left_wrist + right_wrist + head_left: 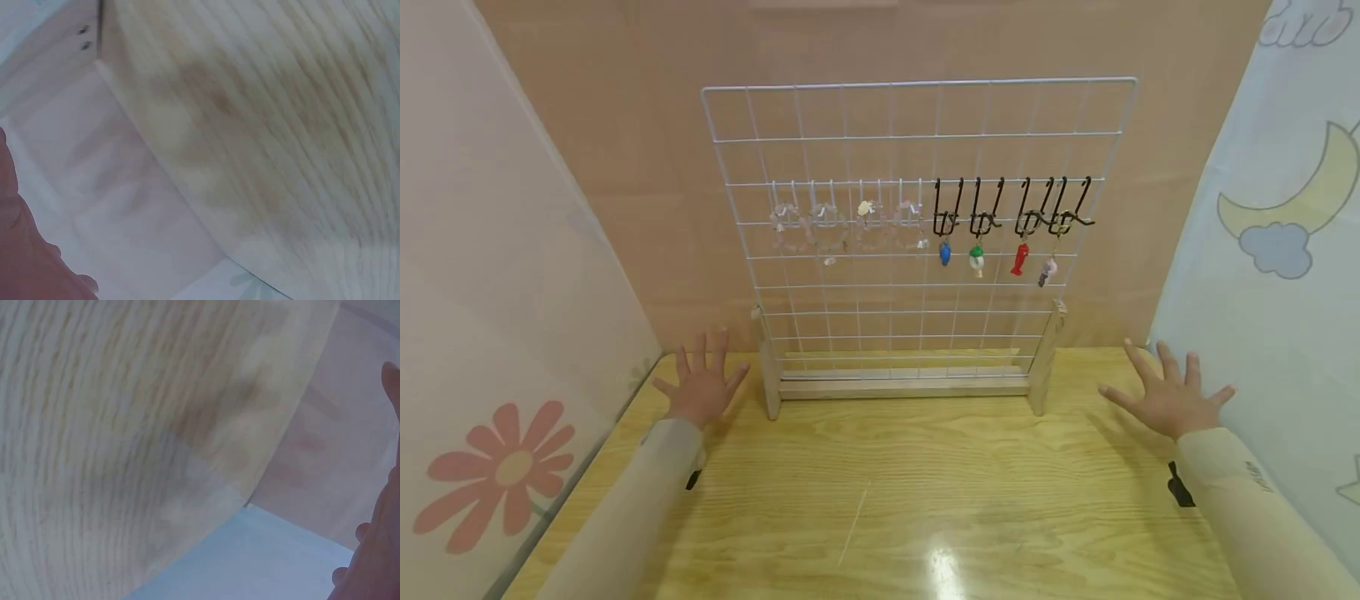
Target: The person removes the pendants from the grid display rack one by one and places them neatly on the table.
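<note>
A white wire grid rack stands upright in a wooden base. My left hand is to the left of the base with fingers spread, holding nothing. On the far right, my right hand is spread the same way, also without anything in it. Pale beaded bracelets hang from white hooks on the rack's left half. Black hooks on the right half carry small charms: a blue one, a green and white one, a red fish-shaped one and a pale purple one.
Beneath everything lies a wood-grain table. A plain tan backdrop rises behind the rack. Patterned side panels close in both sides, with a pink flower at left and a yellow moon at right.
</note>
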### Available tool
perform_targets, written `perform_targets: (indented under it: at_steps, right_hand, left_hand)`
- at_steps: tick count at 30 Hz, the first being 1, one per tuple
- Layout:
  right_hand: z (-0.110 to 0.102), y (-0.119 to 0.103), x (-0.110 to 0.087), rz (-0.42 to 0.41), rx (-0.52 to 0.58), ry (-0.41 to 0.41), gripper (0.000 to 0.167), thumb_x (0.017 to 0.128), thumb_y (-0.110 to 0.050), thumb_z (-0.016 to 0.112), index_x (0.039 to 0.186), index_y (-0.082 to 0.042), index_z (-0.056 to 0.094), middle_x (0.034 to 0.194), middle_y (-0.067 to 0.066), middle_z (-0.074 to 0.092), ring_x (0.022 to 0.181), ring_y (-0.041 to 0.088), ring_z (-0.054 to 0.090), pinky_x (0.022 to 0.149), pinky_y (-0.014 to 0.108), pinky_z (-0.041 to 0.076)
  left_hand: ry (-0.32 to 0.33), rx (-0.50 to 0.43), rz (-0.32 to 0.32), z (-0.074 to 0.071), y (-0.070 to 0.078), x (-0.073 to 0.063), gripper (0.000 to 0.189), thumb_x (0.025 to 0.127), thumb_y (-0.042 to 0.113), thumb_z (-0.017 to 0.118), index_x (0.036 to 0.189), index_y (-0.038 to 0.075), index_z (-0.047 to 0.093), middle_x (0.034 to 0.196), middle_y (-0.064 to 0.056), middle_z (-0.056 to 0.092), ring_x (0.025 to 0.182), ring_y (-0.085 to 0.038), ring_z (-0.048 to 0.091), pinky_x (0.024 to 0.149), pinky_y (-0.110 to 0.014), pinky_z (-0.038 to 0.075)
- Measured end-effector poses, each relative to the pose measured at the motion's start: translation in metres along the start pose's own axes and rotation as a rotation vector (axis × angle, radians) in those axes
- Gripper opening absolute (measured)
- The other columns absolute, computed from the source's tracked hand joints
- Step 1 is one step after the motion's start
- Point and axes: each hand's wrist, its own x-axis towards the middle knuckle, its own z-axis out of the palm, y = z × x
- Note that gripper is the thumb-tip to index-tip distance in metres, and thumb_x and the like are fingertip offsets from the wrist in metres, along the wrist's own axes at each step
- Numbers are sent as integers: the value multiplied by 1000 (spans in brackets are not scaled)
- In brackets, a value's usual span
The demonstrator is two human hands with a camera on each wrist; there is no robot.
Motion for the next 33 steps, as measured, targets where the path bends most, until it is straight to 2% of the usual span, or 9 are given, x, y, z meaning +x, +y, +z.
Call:
perform_targets:
  at_steps: [4, 7, 12, 15, 21, 25, 28, 30, 33]
  right_hand:
    - [-5, -4, 4, -45, 18, 58, 98, 96, -70, 49, 162, -31, -12, 163, 30, -16, 139, 66, -21, 77, 94, -11]
    - [-10, -11, 5, -93, 34, 149, 95, 97, -64, 52, 164, -28, -5, 164, 31, -10, 143, 65, -13, 82, 95, 0]
    - [-22, -33, -1, -192, 121, 282, 89, 100, -45, 60, 162, -6, 11, 157, 40, 8, 140, 66, 7, 98, 84, 15]
    - [-30, -50, -6, -256, 179, 342, 82, 100, -34, 64, 157, 4, 19, 153, 42, 16, 134, 67, 16, 100, 79, 19]
    - [-51, -86, -11, -304, 313, 482, 63, 99, -19, 65, 148, 9, 35, 134, 40, 33, 116, 57, 34, 88, 67, 33]
    - [-67, -110, -13, -246, 483, 521, 56, 100, -22, 63, 145, 5, 43, 131, 25, 40, 111, 33, 47, 91, 28, 45]
    - [-77, -124, -12, -217, 599, 546, 51, 101, -25, 62, 141, 2, 48, 129, 1, 45, 108, 6, 49, 84, 4, 39]
    - [-81, -132, -8, -218, 675, 559, 45, 101, -23, 62, 139, 0, 51, 126, -8, 46, 105, -4, 50, 85, 4, 41]
    - [-87, -144, 1, -227, 772, 574, 37, 101, -20, 61, 136, -8, 55, 125, -12, 51, 108, -1, 54, 88, 7, 45]
  left_hand:
    - [61, -26, 34, -7, 9, -9, 81, 106, 59, 33, 163, 23, -12, 165, -20, -23, 144, -56, -25, 89, -90, -14]
    - [145, -36, 90, -10, 16, -14, 81, 106, 57, 35, 163, 23, -11, 167, -19, -19, 147, -53, -21, 91, -90, -11]
    - [269, -26, 212, -14, 35, -21, 83, 107, 52, 40, 163, 18, -9, 169, -17, -9, 153, -44, -11, 100, -86, -8]
    - [303, 5, 260, -14, 46, -22, 84, 107, 45, 47, 163, 12, -5, 170, -16, -3, 154, -41, -5, 106, -82, -3]
    - [288, 81, 294, -12, 60, -19, 87, 105, 43, 52, 163, 8, -4, 170, -16, 0, 156, -34, -4, 113, -75, 3]
    - [244, 104, 309, -14, 71, -18, 88, 105, 44, 52, 162, 4, -2, 170, -17, 0, 156, -34, -4, 117, -70, 1]
    - [228, 116, 314, -16, 76, -18, 88, 106, 44, 51, 162, 4, -2, 170, -17, 0, 156, -35, -1, 118, -69, 0]
    - [224, 132, 312, -17, 77, -19, 87, 106, 47, 48, 162, 5, -4, 170, -16, -1, 156, -35, -1, 118, -68, 0]
    - [229, 150, 307, -16, 75, -20, 87, 106, 49, 46, 163, 7, -5, 170, -15, -2, 156, -33, 0, 119, -67, 1]
